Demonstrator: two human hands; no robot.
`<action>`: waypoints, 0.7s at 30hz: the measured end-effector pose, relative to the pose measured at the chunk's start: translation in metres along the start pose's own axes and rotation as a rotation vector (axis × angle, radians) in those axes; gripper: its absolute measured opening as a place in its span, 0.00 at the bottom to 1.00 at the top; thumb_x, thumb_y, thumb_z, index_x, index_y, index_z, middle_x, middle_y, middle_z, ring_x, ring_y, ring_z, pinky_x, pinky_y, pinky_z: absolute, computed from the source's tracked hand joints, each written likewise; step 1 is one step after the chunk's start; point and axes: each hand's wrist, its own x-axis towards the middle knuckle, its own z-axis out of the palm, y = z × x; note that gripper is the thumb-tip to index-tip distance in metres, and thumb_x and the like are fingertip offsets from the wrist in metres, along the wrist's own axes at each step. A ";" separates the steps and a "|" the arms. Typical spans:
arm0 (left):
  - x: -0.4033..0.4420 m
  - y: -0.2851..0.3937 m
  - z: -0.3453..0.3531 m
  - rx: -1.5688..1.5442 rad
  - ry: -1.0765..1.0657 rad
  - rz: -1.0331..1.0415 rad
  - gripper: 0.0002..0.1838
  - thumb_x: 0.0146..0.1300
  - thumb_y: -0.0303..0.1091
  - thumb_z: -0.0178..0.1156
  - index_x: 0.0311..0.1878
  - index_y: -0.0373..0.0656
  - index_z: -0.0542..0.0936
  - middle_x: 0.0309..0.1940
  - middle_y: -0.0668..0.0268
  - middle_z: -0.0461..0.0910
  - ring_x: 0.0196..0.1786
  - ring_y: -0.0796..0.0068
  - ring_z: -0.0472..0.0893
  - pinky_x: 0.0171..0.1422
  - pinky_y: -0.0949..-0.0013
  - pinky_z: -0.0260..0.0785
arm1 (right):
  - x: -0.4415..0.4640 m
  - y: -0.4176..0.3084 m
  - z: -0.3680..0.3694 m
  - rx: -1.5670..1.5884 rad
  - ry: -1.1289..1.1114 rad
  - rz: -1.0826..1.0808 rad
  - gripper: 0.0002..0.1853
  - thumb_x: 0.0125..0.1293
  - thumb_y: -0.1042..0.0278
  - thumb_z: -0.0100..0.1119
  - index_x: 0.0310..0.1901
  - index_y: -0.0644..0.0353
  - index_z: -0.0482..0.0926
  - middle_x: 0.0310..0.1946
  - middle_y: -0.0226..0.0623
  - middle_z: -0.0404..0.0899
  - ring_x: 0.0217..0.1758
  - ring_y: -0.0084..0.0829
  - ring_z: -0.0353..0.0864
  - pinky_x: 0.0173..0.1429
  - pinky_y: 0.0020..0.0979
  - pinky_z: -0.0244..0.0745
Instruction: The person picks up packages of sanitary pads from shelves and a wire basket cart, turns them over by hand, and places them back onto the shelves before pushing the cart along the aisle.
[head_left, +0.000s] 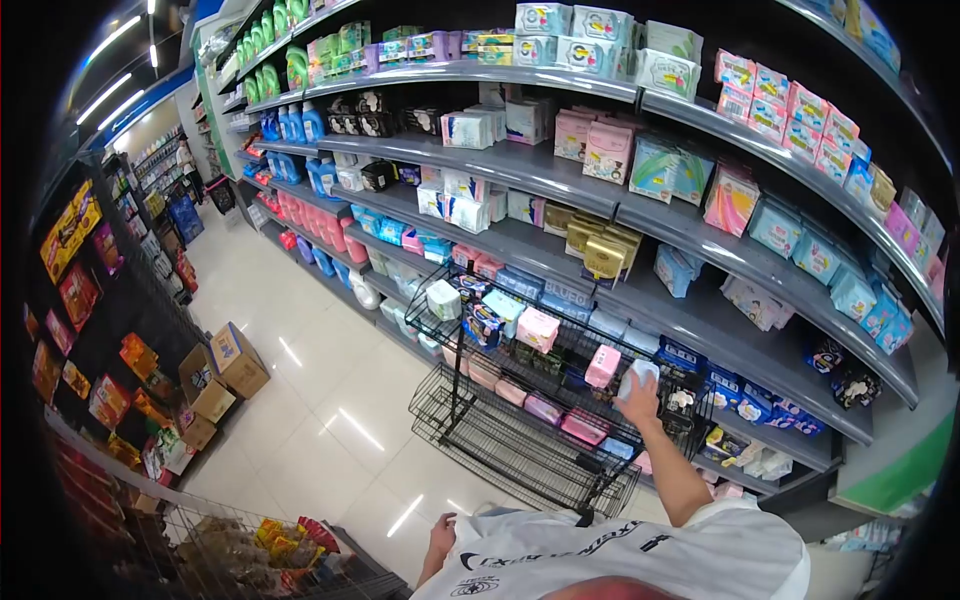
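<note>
A black wire cart [455, 385] with two baskets stands against the shelves. My right hand [637, 398] is at the right end of its upper basket, closed on a white package [640, 374]. Just left of that hand is a pink package [603, 366]. Another pink package [537, 329], a dark blue package [483, 326] and a white package [443, 299] lie in the upper basket. The lower basket [500, 440] shows bare wire. My left hand [443, 535] hangs low beside my white shirt, its fingers partly curled and too small to make out clearly.
Long grey shelves [560, 180] with packaged goods curve along the back and right. Cardboard boxes [238, 360] sit on the tiled floor [320, 400] at the left, by a dark snack rack [85, 300]. A wire bin [250, 550] with bagged goods stands at the lower left.
</note>
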 end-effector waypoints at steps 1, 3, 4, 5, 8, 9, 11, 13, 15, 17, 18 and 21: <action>0.012 -0.008 -0.003 -0.022 0.025 0.089 0.17 0.64 0.33 0.52 0.55 0.47 0.78 0.40 0.55 0.84 0.41 0.60 0.84 0.47 0.64 0.75 | 0.000 0.002 0.004 0.082 0.103 0.058 0.45 0.48 0.54 0.72 0.69 0.38 0.61 0.72 0.52 0.46 0.75 0.55 0.47 0.68 0.50 0.64; 0.027 -0.034 -0.009 -0.037 0.045 0.178 0.16 0.64 0.33 0.52 0.55 0.47 0.78 0.36 0.56 0.85 0.36 0.60 0.84 0.44 0.65 0.76 | 0.002 0.010 0.009 0.141 0.169 0.138 0.47 0.48 0.60 0.72 0.71 0.36 0.59 0.71 0.55 0.48 0.74 0.57 0.50 0.70 0.49 0.62; 0.031 -0.055 -0.012 -0.064 0.023 0.059 0.16 0.64 0.34 0.53 0.55 0.46 0.78 0.37 0.56 0.85 0.37 0.61 0.85 0.44 0.65 0.76 | 0.002 0.014 0.012 0.171 0.179 0.182 0.47 0.48 0.61 0.72 0.71 0.37 0.58 0.71 0.59 0.48 0.73 0.59 0.50 0.71 0.48 0.60; 0.035 -0.065 -0.017 -0.087 -0.002 -0.060 0.16 0.64 0.35 0.53 0.55 0.45 0.78 0.38 0.56 0.85 0.38 0.62 0.85 0.44 0.65 0.76 | 0.004 0.019 0.014 0.211 0.223 0.206 0.46 0.49 0.61 0.71 0.71 0.38 0.59 0.70 0.60 0.50 0.72 0.60 0.53 0.71 0.48 0.60; -0.011 -0.059 -0.056 0.114 -0.075 -0.236 0.17 0.63 0.38 0.57 0.53 0.42 0.78 0.40 0.54 0.84 0.46 0.61 0.84 0.49 0.61 0.74 | 0.019 0.053 0.041 0.319 0.428 0.270 0.43 0.50 0.61 0.71 0.69 0.46 0.63 0.60 0.59 0.66 0.61 0.59 0.69 0.64 0.46 0.66; -0.015 -0.076 -0.062 0.155 -0.100 -0.242 0.17 0.63 0.38 0.57 0.53 0.42 0.78 0.40 0.54 0.84 0.45 0.61 0.83 0.48 0.62 0.74 | 0.020 0.064 0.041 0.452 0.462 0.250 0.40 0.51 0.62 0.71 0.67 0.49 0.64 0.57 0.57 0.71 0.59 0.57 0.71 0.64 0.46 0.67; -0.018 -0.105 -0.067 0.208 -0.141 -0.249 0.17 0.63 0.37 0.56 0.53 0.42 0.78 0.39 0.55 0.84 0.45 0.62 0.83 0.47 0.62 0.74 | 0.018 0.066 0.033 0.643 0.567 0.302 0.33 0.54 0.62 0.70 0.62 0.58 0.71 0.47 0.49 0.81 0.51 0.47 0.80 0.57 0.41 0.72; -0.018 -0.122 -0.072 0.247 -0.168 -0.271 0.17 0.64 0.37 0.56 0.53 0.42 0.78 0.39 0.55 0.83 0.44 0.63 0.83 0.46 0.63 0.74 | 0.020 0.075 0.029 0.827 0.412 0.526 0.27 0.58 0.60 0.67 0.60 0.56 0.73 0.48 0.44 0.81 0.49 0.37 0.81 0.52 0.39 0.75; -0.015 -0.132 -0.081 0.267 -0.184 -0.275 0.16 0.64 0.37 0.56 0.53 0.42 0.77 0.38 0.56 0.83 0.44 0.64 0.83 0.46 0.64 0.74 | 0.005 0.065 0.017 1.026 0.272 0.595 0.25 0.61 0.59 0.65 0.58 0.55 0.73 0.48 0.39 0.81 0.48 0.34 0.80 0.51 0.42 0.74; -0.008 -0.137 -0.084 0.280 -0.191 -0.257 0.16 0.65 0.37 0.55 0.53 0.42 0.77 0.38 0.56 0.83 0.43 0.65 0.82 0.45 0.65 0.74 | -0.015 0.048 0.003 1.217 0.112 0.610 0.22 0.62 0.59 0.63 0.57 0.53 0.74 0.50 0.35 0.79 0.51 0.33 0.77 0.49 0.47 0.73; -0.001 -0.137 -0.084 0.280 -0.191 -0.239 0.16 0.65 0.37 0.55 0.53 0.42 0.77 0.38 0.57 0.83 0.43 0.65 0.82 0.44 0.65 0.74 | -0.023 0.038 -0.005 1.256 0.037 0.659 0.20 0.63 0.61 0.61 0.57 0.51 0.74 0.50 0.33 0.76 0.52 0.36 0.76 0.53 0.50 0.70; 0.026 -0.126 -0.081 0.255 -0.174 -0.153 0.15 0.65 0.36 0.55 0.53 0.42 0.76 0.37 0.57 0.83 0.42 0.66 0.82 0.43 0.66 0.74 | -0.038 0.020 0.004 1.495 -0.048 0.637 0.16 0.65 0.63 0.60 0.54 0.51 0.76 0.46 0.32 0.78 0.49 0.31 0.77 0.53 0.46 0.73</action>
